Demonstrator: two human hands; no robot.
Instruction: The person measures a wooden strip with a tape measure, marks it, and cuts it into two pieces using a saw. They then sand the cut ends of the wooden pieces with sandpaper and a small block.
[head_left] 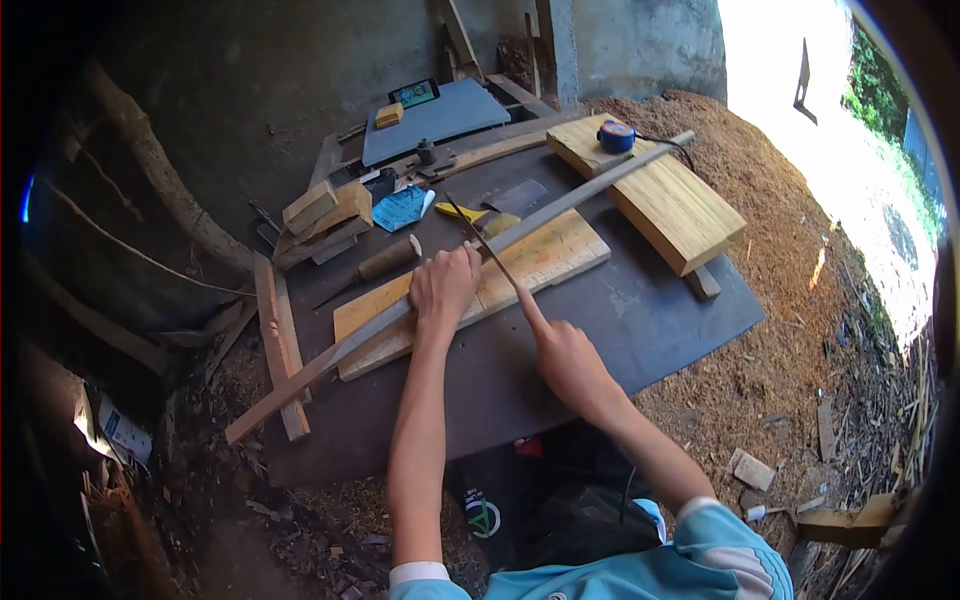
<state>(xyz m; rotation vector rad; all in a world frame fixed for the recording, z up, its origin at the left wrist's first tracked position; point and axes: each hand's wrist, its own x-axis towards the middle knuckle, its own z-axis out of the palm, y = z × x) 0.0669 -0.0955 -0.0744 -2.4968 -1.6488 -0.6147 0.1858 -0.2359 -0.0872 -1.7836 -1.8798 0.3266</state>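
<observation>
A long strip (330,357) of wood runs slantwise across the dark counter (640,320), its low end sticking out past the left edge over the dirt, its high end up near the blue tape (617,136). It lies on a flat board (545,255) set on the counter. Left of the board sit a pile of offcuts (322,215) and a chisel (375,268) with a wooden handle. The left hand (443,287) presses down on the strip where it crosses the board, fingers curled over it and grasping it. Just to its right the right hand (565,355) holds a thin saw blade (482,243) that slants up over the strip; the forefinger lies straight along the blade, and the other fingers are clenched. Beyond, a thick plank (665,200) lies on the right of the counter, the tape on its far end. A phone (414,94) stands at the back. Sawdust (790,300) covers the ground to the right.
</observation>
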